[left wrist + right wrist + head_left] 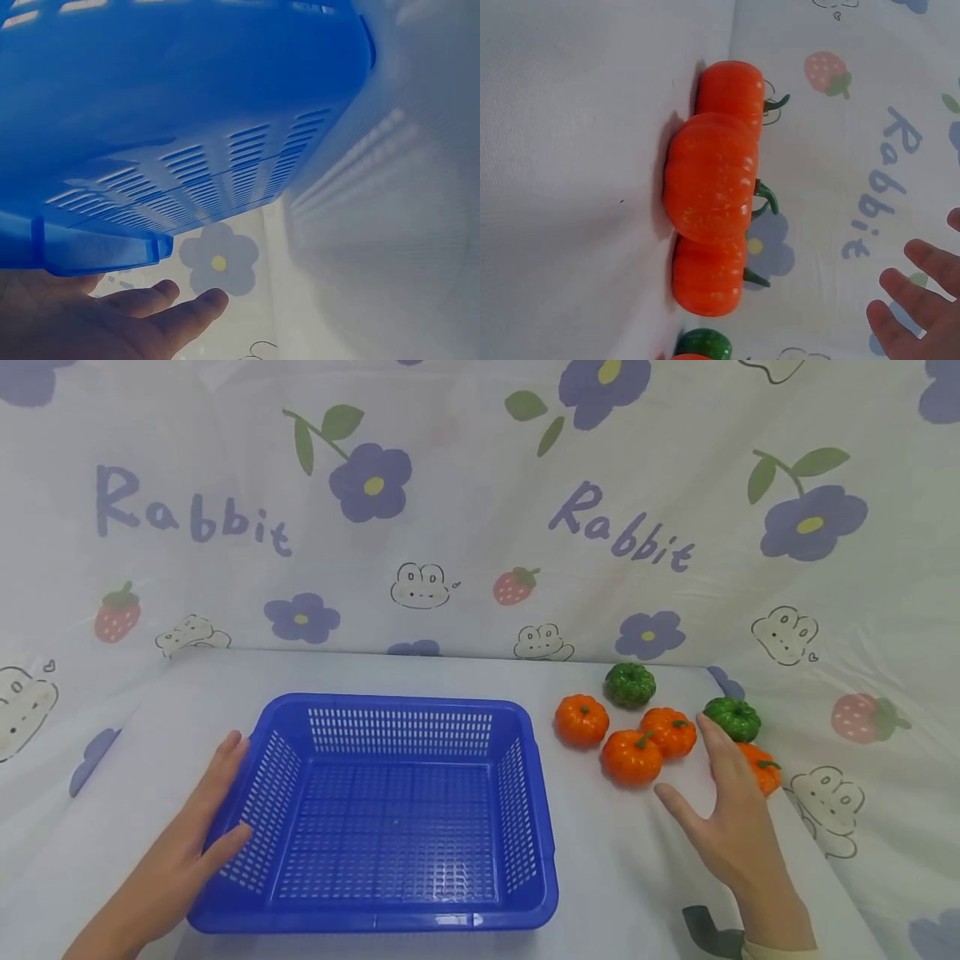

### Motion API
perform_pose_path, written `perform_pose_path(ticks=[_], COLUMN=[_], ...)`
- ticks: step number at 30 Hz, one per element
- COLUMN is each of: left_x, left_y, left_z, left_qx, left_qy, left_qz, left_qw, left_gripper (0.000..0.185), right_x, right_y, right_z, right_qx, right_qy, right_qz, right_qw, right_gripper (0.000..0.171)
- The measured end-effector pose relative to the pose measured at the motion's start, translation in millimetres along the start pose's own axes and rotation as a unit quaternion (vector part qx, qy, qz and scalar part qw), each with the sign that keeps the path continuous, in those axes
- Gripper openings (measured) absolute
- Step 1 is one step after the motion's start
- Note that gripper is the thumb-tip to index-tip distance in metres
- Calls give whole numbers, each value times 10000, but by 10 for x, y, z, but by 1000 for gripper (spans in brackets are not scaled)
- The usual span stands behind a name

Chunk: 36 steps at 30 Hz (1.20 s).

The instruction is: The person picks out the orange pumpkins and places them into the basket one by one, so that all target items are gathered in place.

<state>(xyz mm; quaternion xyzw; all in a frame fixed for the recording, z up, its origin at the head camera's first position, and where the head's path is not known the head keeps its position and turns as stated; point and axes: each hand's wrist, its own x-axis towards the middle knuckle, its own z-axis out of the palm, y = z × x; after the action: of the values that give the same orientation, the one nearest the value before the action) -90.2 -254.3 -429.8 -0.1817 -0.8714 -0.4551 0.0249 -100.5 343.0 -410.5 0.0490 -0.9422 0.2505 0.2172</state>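
Small orange plastic pumpkins (632, 757) cluster near the table's (615, 860) right edge just ahead of the right hand (731, 818), fingers spread and holding nothing, while the left hand (187, 852) rests flat-fingered against the empty blue slotted plastic basket (397, 910), apparently steadying it.

four orange pumpkins (581, 719), two green pumpkins (629, 685), one blue basket (399, 703)
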Motion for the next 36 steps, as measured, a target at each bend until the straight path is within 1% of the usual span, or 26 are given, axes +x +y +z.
perform_pose_path(ticks=[3,5,9,17,20,24,28,30,33,36], left_x=[-10,-10,-2,29,42,39,25,21,17,7], left_y=[-27,-37,-42,-31,-48,-88,-135,-151,-163,-174], left_z=[20,29,30,12,9,17,18,14,5,-1], left_qx=[-112,-130,-47,306,466,553,626,614,530,455], left_qy=[-34,-75,-220,-485,-548,-544,-543,-560,-558,-542], left_qz=[146,159,21,-260,-278,13,495,667,807,829], left_qw=[9998,9998,9997,9980,9970,9970,9953,9943,9938,9940], left_gripper=[82,81,79,82,84,82,81,83,85,84], right_x=[-1,0,2,7,5,-14,-31,-36,-33,-25], right_y=[5,16,45,94,123,172,221,242,267,300], right_z=[18,31,68,155,215,290,345,367,396,431], right_qx=[11,34,114,179,288,345,293,294,322,388], right_qy=[-37,-49,-78,-216,-222,-144,-49,-17,16,49], right_qz=[39,47,62,206,231,269,388,471,575,617], right_qw=[10000,10000,9999,9994,9991,9989,9988,9985,9978,9973], right_gripper=[99,98,96,95,95,96,95,94,92,92])
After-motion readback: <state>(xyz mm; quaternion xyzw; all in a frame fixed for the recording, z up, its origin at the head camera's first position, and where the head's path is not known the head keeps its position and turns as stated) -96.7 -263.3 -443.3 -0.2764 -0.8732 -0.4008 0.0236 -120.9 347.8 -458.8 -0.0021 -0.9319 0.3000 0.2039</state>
